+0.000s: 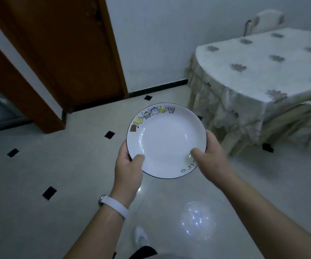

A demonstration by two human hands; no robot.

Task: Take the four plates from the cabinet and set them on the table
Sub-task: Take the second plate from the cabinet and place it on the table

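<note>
Plate point(166, 141) held over tiled floor point(38, 174) near table point(263, 71).

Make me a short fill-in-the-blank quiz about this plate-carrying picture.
1. The plate is held by ____ hands.
2. The white wristband is on the ____ wrist.
3. The table is covered with a flowered ____.
4. The floor tiles have small ____ diamonds.

Missing words: both; left; cloth; black
</note>
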